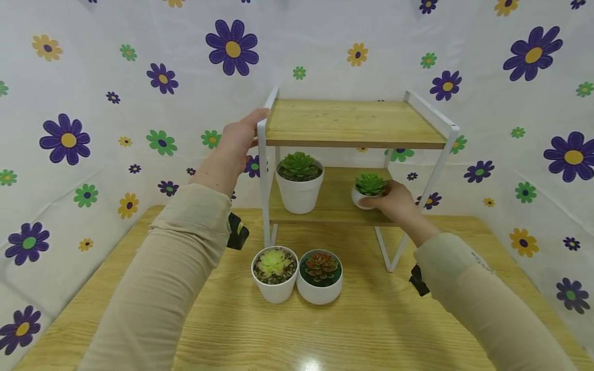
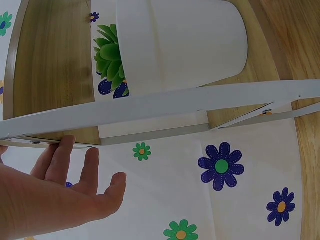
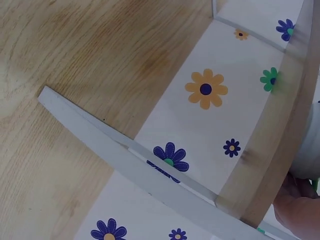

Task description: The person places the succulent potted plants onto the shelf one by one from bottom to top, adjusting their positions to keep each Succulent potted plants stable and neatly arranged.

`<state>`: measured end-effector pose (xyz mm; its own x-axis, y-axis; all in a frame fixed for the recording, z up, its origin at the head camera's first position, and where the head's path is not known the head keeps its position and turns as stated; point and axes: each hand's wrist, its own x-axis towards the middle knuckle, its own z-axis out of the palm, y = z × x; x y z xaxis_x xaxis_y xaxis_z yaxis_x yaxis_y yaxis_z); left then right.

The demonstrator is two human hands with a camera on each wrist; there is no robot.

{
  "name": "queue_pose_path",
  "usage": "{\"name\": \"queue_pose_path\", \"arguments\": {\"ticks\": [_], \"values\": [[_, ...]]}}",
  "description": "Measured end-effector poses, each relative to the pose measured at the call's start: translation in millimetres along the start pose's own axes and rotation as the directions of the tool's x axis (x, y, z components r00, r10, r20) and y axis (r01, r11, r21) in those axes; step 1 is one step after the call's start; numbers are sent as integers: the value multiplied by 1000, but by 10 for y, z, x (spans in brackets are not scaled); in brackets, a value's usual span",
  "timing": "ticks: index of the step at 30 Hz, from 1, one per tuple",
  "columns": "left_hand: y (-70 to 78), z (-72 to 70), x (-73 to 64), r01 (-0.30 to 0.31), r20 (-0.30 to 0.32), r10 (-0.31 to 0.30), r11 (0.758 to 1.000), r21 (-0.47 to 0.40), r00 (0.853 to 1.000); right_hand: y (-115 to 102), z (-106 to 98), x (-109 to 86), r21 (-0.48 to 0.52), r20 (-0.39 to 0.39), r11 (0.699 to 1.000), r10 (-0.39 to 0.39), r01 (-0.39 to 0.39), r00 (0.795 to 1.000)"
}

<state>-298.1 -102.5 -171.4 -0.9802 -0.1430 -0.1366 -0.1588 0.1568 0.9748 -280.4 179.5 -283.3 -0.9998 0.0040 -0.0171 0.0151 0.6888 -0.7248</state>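
Just toward 3 o'clock from the centre of the head view, a two-tier rack (image 1: 352, 122) with white side frames stands on the wooden surface (image 1: 260, 335). The left hand (image 1: 234, 141) holds the rack by the upper frame at its 10 o'clock corner; the left wrist view shows fingertips against the frame, with the ring and little fingers clear of it. The right hand (image 1: 396, 203) grasps the small plant (image 1: 368, 186), thumb across the near face of its round white pot. The small plant is at the lower shelf (image 1: 336, 193), between the tiers; whether its base contacts the shelf cannot be determined. At 9 o'clock from the small plant, the large plant (image 1: 299, 185) stands upright on the same shelf in a tall white pot. On the surface, toward 6 o'clock from the large plant, are two further units: the yellow plant (image 1: 275, 270) at 9 o'clock and the red plant (image 1: 319, 273) at 3 o'clock of the pair, pots side by side. A flower-printed backdrop (image 1: 301, 31) spans the 12 o'clock side.
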Motion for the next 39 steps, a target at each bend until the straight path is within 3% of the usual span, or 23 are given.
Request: {"name": "queue_pose_path", "arguments": {"ticks": [15, 23, 34, 39], "values": [[43, 15, -7, -1, -1, 1, 1000, -10, 1000, 10, -4, 12, 7, -27, 1000, 30, -30, 999], [27, 3, -11, 17, -8, -17, 1000, 0, 1000, -8, 48, -16, 118, -27, 991, 62, -58, 998], [6, 0, 13, 5, -7, -5, 1000, 2, 1000, 8, 26, -243, 116, -1, 992, 50, -49, 999], [1, 6, 8, 6, -5, -6, 1000, -12, 1000, 16, 40, -388, 107, 1, 994, 4, -4, 1000]]}}
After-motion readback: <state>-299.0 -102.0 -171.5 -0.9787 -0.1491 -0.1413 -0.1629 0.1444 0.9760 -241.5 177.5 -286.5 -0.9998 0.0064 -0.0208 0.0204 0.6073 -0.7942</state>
